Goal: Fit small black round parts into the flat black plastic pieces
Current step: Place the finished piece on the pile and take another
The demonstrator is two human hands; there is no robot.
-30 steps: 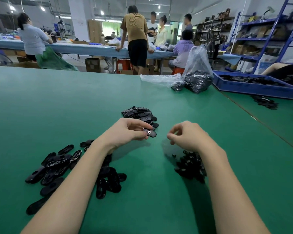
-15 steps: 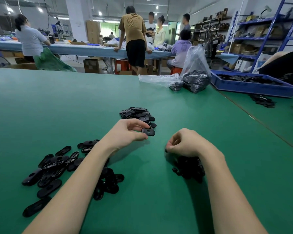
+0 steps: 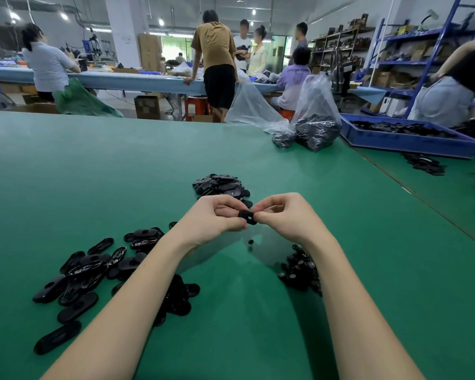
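Above the green table [image 3: 93, 171], my left hand [image 3: 211, 218] and my right hand [image 3: 283, 215] meet and both pinch one flat black plastic piece [image 3: 248, 217]. Only its end shows between the fingertips. Whether a small round part sits under my right fingertips I cannot tell. A heap of small black round parts [image 3: 299, 272] lies below my right wrist, with one stray part [image 3: 250, 241] beside it. Flat black oval pieces [image 3: 83, 272] are scattered at the left under my left forearm. Another stack of flat pieces [image 3: 220, 185] lies just beyond my hands.
Two clear plastic bags of black parts [image 3: 313, 130] stand at the far right of the table. A blue tray [image 3: 406, 138] with black pieces sits on the adjoining table. Several people stand and sit at a long blue bench [image 3: 137, 79] behind.
My left hand lifted the flat piece off the far stack toward the middle. My right hand rose from the heap of round parts and met it; both now pinch the piece.
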